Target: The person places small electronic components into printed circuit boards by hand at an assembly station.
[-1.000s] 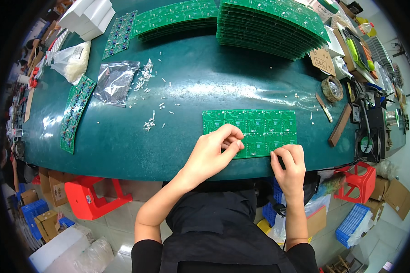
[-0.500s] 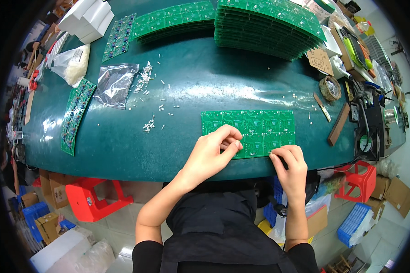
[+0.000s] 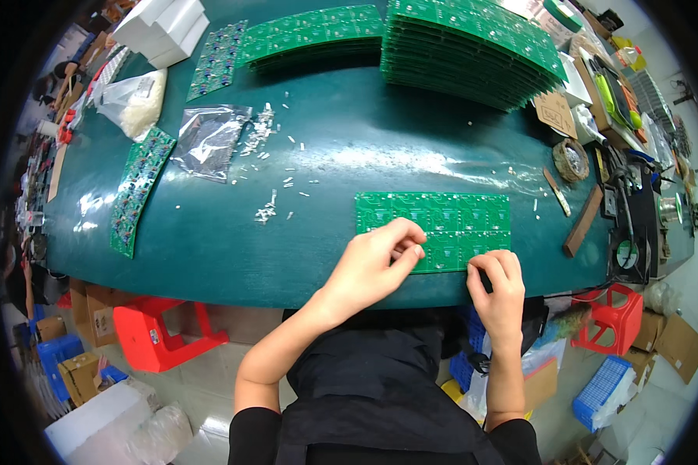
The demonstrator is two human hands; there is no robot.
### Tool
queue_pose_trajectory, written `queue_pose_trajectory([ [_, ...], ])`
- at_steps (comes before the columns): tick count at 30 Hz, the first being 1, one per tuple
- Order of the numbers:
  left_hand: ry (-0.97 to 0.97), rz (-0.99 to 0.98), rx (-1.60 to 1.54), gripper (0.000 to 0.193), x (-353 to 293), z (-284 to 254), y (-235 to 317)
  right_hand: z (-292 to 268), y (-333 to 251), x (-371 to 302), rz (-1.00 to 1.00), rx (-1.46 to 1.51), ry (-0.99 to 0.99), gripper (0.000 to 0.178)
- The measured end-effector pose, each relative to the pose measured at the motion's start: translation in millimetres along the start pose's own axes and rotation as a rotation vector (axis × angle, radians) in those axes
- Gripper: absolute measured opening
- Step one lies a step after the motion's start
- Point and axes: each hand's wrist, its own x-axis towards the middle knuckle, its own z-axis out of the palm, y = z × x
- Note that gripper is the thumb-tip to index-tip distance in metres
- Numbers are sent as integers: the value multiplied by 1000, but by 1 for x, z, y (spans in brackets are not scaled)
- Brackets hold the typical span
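Note:
A green circuit board panel (image 3: 450, 221) with rows of repeated sections lies flat on the table in front of me. My left hand (image 3: 372, 265) hovers over its lower left part, fingers curled and thumb against the fingertips; whatever they hold is too small or hidden to name. At the panel's near edge, toward its right corner, my right hand (image 3: 498, 285) has thumb and index finger pinched together. What sits in that pinch cannot be made out. Small white parts lie loose to the left, in a larger heap (image 3: 260, 130) and a smaller one (image 3: 267, 211).
Tall stacks of green boards (image 3: 473, 58) stand at the back. Populated boards (image 3: 139, 194), a dark plastic bag (image 3: 209, 139) and a clear bag of white parts (image 3: 141, 108) lie left. At right are a small round container (image 3: 571, 160), a wooden strip (image 3: 582, 221) and tools.
The whole view has shifted slightly, so the table items appear further right. Both hands keep nearly the same pose at the panel.

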Motion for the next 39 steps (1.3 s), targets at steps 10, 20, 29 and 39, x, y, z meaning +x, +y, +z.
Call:
queue_pose_trajectory([
  [10,201,346,484,12,1,-43,4,-25,3,-1,83,118,-3,14],
  [20,494,275,1063,9,22,-93,-31,-27,-10,5,47,170,150,15],
  [29,-165,57,-178,21,-5,12,30,-15,-27,-5,144,576,91,19],
  [39,-349,-50,-470,28,3,49,20,-27,-9,-24,268,886,49,13],
])
